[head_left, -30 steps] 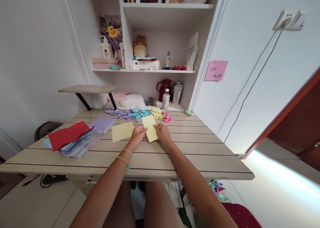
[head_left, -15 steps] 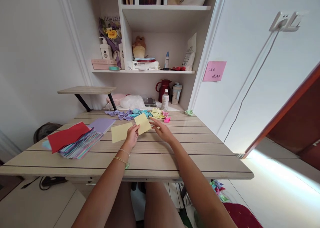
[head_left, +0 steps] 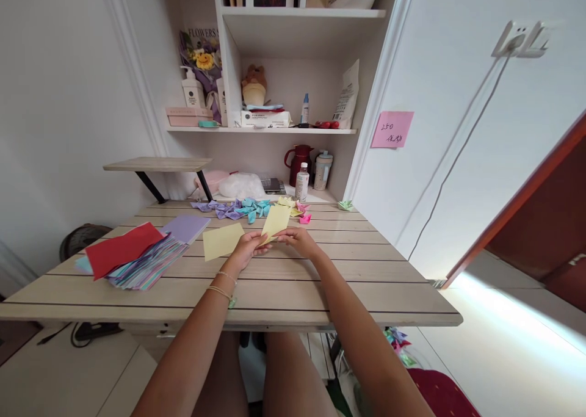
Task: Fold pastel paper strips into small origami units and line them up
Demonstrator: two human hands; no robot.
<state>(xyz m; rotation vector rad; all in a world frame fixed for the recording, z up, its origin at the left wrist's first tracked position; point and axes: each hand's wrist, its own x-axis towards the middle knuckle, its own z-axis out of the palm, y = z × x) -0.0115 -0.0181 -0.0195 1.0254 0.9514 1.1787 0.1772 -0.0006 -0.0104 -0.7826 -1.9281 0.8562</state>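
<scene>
Above the middle of the table, a yellow sheet of paper is held up between both my hands. My left hand pinches its lower left corner, and my right hand grips its lower right edge. Just left of my left hand, a second yellow sheet lies flat on the table. Behind the held paper is a row of folded paper pieces: purple ones, blue ones, yellow ones and pink ones.
A stack of coloured paper sits at the left of the table, topped by a red sheet and a purple sheet. A bottle stands at the back. One green folded piece lies at the far right.
The held yellow sheet has moved right and been turned more upright. My right hand, apart from its edge before, has closed on it.
</scene>
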